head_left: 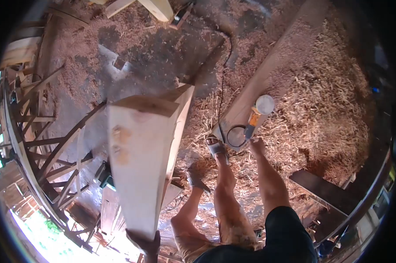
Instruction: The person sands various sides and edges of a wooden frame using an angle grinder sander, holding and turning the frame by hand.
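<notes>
My left hand (144, 243), dark in shadow, wraps round the near end of a long pale wooden beam (138, 162) at the lower left. The beam stretches away from me, with brown marks on its face. My right hand (256, 145) reaches down to the dark rear end of an orange and black power tool (253, 119) and is closed on it; the fingers are small in view. A round pale disc (265, 104) tops the tool. Beside it loops a black cord (235, 131). The tool is over a wide plank (250, 94).
Wood shavings (320, 105) cover much of the floor. My sandalled feet (217, 148) are near the plank's end. A timber frame (53, 153) stands left, with a green tool (105, 175) near it. A dark board (320, 188) lies right. Cut timber (156, 8) is ahead.
</notes>
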The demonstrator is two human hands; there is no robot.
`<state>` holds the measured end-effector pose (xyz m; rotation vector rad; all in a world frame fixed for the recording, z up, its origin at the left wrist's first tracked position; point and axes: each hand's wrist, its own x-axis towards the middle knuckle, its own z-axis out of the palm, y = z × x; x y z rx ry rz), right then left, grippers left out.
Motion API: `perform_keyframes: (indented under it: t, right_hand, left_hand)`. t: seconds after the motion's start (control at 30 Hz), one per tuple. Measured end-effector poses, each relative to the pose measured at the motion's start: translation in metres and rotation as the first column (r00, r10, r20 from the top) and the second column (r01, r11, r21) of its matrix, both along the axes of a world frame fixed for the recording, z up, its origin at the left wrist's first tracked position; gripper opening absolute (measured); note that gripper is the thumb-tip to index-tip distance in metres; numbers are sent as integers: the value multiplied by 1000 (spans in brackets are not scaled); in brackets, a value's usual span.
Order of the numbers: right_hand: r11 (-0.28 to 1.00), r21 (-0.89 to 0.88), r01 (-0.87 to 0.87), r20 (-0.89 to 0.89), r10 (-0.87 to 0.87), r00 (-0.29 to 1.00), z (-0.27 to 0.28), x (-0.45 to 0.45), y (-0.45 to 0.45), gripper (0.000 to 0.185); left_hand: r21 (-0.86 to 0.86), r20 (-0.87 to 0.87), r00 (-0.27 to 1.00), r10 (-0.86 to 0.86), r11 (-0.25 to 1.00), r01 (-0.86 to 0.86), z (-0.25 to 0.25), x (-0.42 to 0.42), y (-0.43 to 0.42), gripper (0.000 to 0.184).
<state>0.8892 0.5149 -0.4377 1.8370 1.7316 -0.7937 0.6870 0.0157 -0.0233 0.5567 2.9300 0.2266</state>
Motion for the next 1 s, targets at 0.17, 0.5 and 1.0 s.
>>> perform_keyframes:
  t: [0.17,0.5,1.0]
  right_hand:
    - [944,317,97,-124,-60,990,-123,-14,30,75]
    - [984,-173,31,-135,-55,989,-217,22,125,58]
    - [872,-483,83,-638,-416,648,430,-62,-46,71]
  left_hand:
    - [94,62,979,195,975,-200,0,-6,18,129]
    - [-450,189,967,169,890,-68,26,-16,34,97]
    - [626,389,911,-137,765,-152,88,39,129,75]
